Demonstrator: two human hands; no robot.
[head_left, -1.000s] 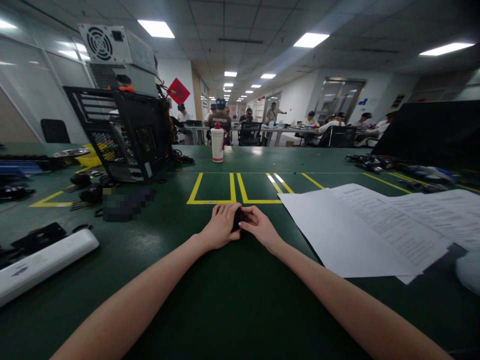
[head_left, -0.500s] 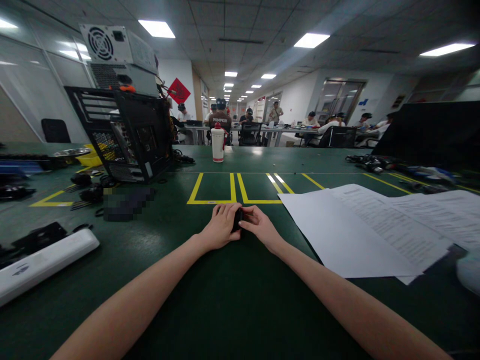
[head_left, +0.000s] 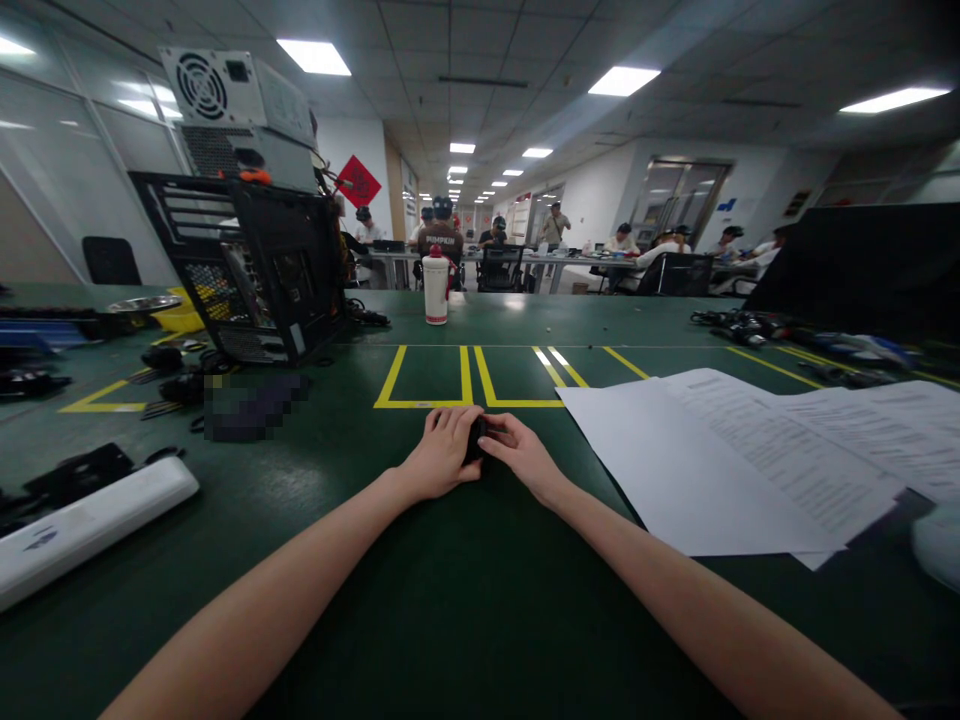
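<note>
1. Head view, against the earlier frames: The left hand (head_left: 442, 455) and right hand (head_left: 521, 455) keep almost exactly their positions of a second ago. In the background, a standing person (head_left: 555, 226), seen one second earlier with an arm stretched out, now appears slightly farther right with the arm drawn in.

2. Head view, at the fingers: A small black object (head_left: 474, 438) sits between the two hands, just above or on the tabletop; which, one cannot tell. The left fingers, held close together, curve over its left side, thumb below. The right thumb and fingertips pinch at its right edge. Much of it is hidden by the hands.

3. Head view, surfaces and shapes: The dark green tabletop (head_left: 480, 600) has a dull sheen and is marked by straight yellow tape (head_left: 466, 375). Flat white sheets (head_left: 675, 470) overlap at right, some printed. A cylindrical white tumbler (head_left: 436, 295) stands upright beyond the hands, right of an open-framed black computer case (head_left: 296, 290). A smooth white bar (head_left: 112, 515) with rounded ends lies at left.
</note>
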